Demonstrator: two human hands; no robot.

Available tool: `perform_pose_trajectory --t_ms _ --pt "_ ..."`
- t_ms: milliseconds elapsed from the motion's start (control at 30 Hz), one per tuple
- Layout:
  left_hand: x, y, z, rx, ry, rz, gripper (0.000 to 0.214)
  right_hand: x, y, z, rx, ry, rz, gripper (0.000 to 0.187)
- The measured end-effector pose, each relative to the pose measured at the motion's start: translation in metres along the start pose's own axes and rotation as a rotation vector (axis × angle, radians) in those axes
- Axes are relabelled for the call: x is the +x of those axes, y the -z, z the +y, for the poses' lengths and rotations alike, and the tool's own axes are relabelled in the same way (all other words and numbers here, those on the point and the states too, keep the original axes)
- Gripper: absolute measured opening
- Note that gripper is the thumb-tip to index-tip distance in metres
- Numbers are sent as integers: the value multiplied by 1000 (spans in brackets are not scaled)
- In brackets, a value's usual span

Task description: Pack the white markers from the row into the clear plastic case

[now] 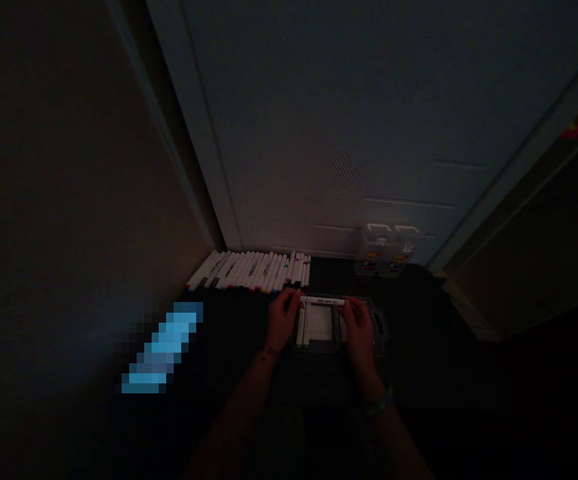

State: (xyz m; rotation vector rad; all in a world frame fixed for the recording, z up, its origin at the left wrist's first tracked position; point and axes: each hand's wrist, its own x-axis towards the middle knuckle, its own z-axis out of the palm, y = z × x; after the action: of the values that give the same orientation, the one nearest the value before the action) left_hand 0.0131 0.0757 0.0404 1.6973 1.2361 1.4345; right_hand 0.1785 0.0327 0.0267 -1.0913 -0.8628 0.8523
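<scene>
A white marker (323, 301) with dark print lies level between my two hands. My left hand (283, 321) pinches its left end, and the fingers of my right hand (359, 327) close on its right end. Below the marker is an open clear plastic case (337, 343), resting on the dark surface. Two or so white markers (302, 327), one with a green tip, lie upright along the left side of the case. A pale panel (321, 322) shows beside them. Part of the case's right half is hidden behind my right hand.
A long row of white markers (249, 270) with coloured ends lies along the back. Two clear cases with handles (379, 253) stand against the white panel (289, 133) at the rear right. A pixelated bright blue patch (163, 350) is at the left. The scene is very dim.
</scene>
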Motion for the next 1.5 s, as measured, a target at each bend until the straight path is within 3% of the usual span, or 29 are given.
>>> perform_pose_trajectory --t_ms 867,1500 --pt "0 -5 -5 -149 22 -66 21 2 3 6 41 -21 78 32" --pt "-1 -4 0 -117 1 -107 23 1 3 2 -3 1 107 33"
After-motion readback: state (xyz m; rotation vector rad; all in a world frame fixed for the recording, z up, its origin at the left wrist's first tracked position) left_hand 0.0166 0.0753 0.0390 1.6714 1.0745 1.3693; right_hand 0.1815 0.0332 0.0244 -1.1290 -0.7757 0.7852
